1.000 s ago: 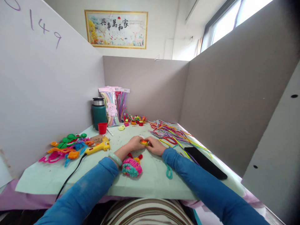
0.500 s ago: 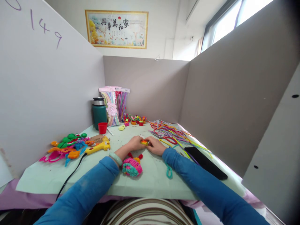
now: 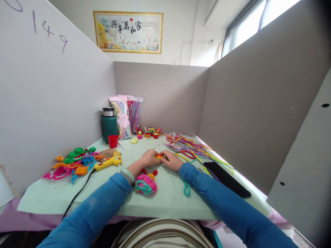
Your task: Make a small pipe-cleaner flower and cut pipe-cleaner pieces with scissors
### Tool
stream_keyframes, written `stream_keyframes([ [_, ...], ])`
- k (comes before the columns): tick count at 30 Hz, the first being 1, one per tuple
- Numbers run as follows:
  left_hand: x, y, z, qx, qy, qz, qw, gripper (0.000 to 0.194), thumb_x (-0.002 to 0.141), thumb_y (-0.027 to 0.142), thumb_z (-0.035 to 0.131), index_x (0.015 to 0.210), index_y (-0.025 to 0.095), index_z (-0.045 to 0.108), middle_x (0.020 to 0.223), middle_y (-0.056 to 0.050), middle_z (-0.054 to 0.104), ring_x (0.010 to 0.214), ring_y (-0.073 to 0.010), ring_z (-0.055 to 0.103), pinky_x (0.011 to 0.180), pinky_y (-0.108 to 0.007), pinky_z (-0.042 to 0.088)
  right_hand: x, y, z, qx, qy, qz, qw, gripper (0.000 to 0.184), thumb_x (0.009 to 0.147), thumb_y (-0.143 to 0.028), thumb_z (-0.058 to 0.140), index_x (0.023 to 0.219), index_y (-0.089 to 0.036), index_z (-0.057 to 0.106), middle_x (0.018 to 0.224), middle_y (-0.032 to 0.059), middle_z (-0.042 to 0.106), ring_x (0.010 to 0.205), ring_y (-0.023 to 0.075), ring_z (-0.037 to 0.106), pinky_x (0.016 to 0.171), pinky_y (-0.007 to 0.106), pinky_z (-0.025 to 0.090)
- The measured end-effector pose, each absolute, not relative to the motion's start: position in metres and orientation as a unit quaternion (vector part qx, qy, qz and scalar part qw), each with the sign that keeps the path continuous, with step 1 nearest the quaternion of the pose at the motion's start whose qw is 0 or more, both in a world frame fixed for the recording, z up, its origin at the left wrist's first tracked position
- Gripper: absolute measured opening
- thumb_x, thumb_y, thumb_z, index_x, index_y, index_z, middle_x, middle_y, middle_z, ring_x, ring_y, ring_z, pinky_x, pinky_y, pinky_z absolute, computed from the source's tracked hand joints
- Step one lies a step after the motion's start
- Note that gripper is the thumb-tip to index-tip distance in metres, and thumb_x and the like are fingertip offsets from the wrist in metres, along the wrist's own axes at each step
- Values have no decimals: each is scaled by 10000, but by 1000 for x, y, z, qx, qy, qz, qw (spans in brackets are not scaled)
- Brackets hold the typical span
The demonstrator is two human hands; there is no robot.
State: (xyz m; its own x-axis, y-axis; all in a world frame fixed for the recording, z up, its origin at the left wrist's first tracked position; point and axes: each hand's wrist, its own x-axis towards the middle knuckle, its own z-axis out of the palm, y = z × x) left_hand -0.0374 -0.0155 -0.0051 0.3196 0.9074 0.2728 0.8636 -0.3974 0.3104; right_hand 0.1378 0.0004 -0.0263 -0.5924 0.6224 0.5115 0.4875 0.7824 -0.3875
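Left hand [image 3: 148,158] and right hand [image 3: 172,159] pinched together on small orange piece [image 3: 158,156], fingers closed around it. Pink woven bundle [image 3: 145,183] just below, on table [image 3: 51,196].

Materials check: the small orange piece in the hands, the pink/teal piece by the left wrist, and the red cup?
Small orange piece, pinched by left hand and right hand: likely fuzzy pipe cleaner, too small to confirm. Pink and teal piece: coiled chenille stems, matte, ribbed loops visible. Red cup: probably plastic, smooth, evenly coloured.
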Motion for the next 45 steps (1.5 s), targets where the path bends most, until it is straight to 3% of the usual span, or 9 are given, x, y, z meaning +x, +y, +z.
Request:
stream_keyframes([
  [9,-32,-20,-1,810,554,182,54,322,678,375,564,837,145,723,728,-59,680,651,-165,567,587,-229,384,132,1,-28,-359,-866,85,336,202,871,-351,558,923,-166,618,845,32,627,672,120,533,652,252,389],
  [22,-29,-22,0,809,566,159,-8,282,706,334,576,884,157,704,860,-87,704,779,-204,634,681,-249,445,124,1,-29,-417,-846,59,328,151,855,-307,587,852,-158,608,848,46,627,757,146,549,687,253,377],
  [26,-31,-21,-2,815,558,155,-1,300,723,388,565,875,169,703,822,-78,696,760,-201,634,669,-249,444,128,2,-29,-398,-853,72,329,158,862,-319,581,871,-164,609,853,41,626,769,143,550,697,250,382],
  [32,-32,-24,-6,800,577,162,-44,393,742,497,544,928,184,692,934,-117,679,838,-233,641,717,-281,456,130,4,-30,-382,-859,77,333,143,863,-299,579,883,-160,606,848,34,622,739,132,542,687,249,383],
  [45,-27,-25,-2,816,562,128,-39,325,724,326,518,954,151,667,925,-127,704,860,-248,656,698,-279,456,130,3,-30,-377,-859,87,336,129,858,-282,577,876,-156,601,846,38,618,731,133,540,676,247,382],
])
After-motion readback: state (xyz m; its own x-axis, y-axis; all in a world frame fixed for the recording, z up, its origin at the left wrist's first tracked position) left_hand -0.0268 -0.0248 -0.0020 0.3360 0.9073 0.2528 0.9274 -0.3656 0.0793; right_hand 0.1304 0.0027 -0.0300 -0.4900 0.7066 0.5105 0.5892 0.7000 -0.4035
